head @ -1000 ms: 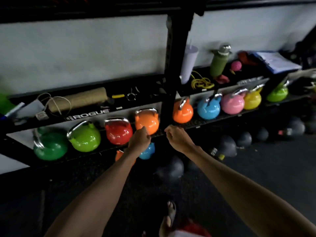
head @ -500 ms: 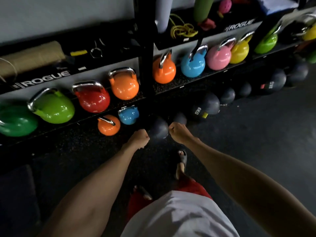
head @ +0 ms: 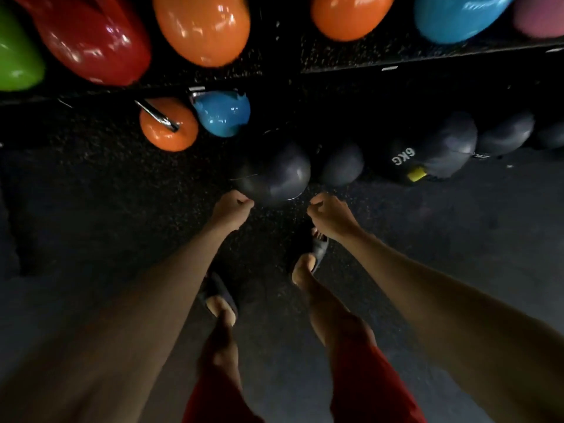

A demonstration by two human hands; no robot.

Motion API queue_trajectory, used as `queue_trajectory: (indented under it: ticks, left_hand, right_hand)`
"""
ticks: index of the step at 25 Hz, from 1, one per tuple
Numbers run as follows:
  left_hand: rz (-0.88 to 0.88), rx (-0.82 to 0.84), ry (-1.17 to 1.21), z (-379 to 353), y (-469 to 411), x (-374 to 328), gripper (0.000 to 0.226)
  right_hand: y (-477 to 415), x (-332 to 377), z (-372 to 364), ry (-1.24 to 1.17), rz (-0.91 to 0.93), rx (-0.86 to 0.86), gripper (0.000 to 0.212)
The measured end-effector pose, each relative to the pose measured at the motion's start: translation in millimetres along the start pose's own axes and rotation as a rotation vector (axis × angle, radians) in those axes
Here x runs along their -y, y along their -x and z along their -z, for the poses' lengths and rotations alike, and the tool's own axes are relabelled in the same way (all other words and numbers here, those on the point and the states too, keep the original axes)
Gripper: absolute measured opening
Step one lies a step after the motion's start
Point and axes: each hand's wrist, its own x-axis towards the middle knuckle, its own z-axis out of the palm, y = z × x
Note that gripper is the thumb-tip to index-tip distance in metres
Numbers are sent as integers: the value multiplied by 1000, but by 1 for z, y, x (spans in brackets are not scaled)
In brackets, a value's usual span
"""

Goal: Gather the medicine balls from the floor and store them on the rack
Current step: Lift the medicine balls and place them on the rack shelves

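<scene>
Several medicine balls line dark rubber floor.

The shelf holds a green kettlebell, red kettlebell, orange kettlebell, blue kettlebell and pink kettlebell. The nearest medicine ball is dark grey. The 6KG medicine ball has white lettering and a yellow tag. The floor is black with pale speckles. The shorts are red.

Row of dark grey matte medicine balls on speckled black floor, below black rack shelf.
- Nearest ball: largest in view.
- Second ball: just beside it, right.
- Third ball: white "6KG" print, yellow tag.
- Two dimmer balls further right.
</scene>
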Motion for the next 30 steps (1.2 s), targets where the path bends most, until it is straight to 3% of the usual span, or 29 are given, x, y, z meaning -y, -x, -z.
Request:
queue_trajectory:
  ticks: [2,9,14,17,20,26,30]
  left_hand:
    - [140,-66,222,-26,-47,15,33]
    - [436,-191,857,-91,-204,79,74]
    - [508,-212,1226,-117,-283,120,96]
    - [466,-76,1428,-132,-305,117,101]
    - [299,119,1594,-140,-309,105,96]
    - [232,60,1545,-124,-255,122,83]
    - [348,-29,1387,-80,-181,107,71]
  right_hand:
    - [-58,-18,-6,-14,1,-6,25]
    - [-256,-44,-24,-3,84,-146,62]
    - [-351,-32,-37,-109,169,-187,68]
    - [-377,-28,-49,-247,144,-118,69]
    - [-386,-30,-60,-323,121,-123,65]
    - [-330,-30,-74,-391,151,-257,74]
    - [-258,-13,-68,-413,129,-304,75]
